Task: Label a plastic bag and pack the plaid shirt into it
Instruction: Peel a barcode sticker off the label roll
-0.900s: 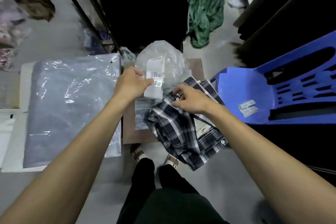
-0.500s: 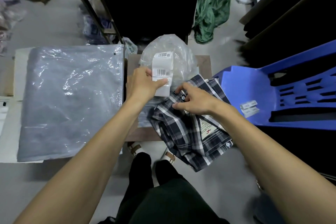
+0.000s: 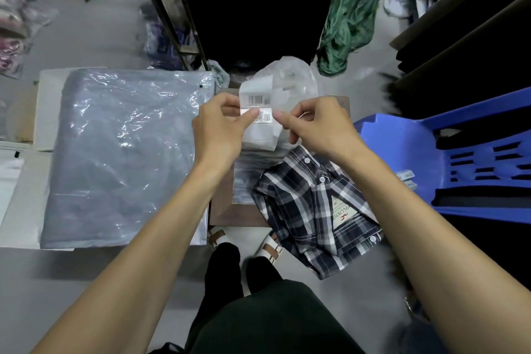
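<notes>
Plaid shirt (image 3: 313,210): woven cotton-look fabric, navy, black and white check, folded into a loose rectangle with white buttons down the placket. It lies on the near right part of a low brown surface (image 3: 222,210), one corner hanging past the front edge above the floor. Sewn neck label, cream with dark print, reads "HOLLISTER" in part, with an "M" size mark beside it.

Stack of plastic bags (image 3: 126,158): large, flat, glossy, grey-clear film with creases and glare, lying on white board to the left of the brown surface.

Blue plastic chair (image 3: 408,158): moulded, slotted back, to the right; small white label scraps (image 3: 405,177) rest on its seat.

Green cloth (image 3: 350,17): crumpled, on the grey floor at the far right.

Clear bag (image 3: 293,77): crumpled translucent film, bunched at the far side of the brown surface, just behind the hands.

Label strip (image 3: 257,118): white glossy backing paper bearing barcode stickers, held upright above the brown surface, beyond the shirt. The printed digits are too small to read.

Left hand (image 3: 221,126): closed on the label strip, thumb pressed across its front on the left side.

Right hand (image 3: 313,126): thumb and forefinger pinched at the right edge of a barcode sticker on the strip, other fingers curled.

Sandals (image 3: 270,248): white with brown straps, partly visible beneath the shirt's edge.
</notes>
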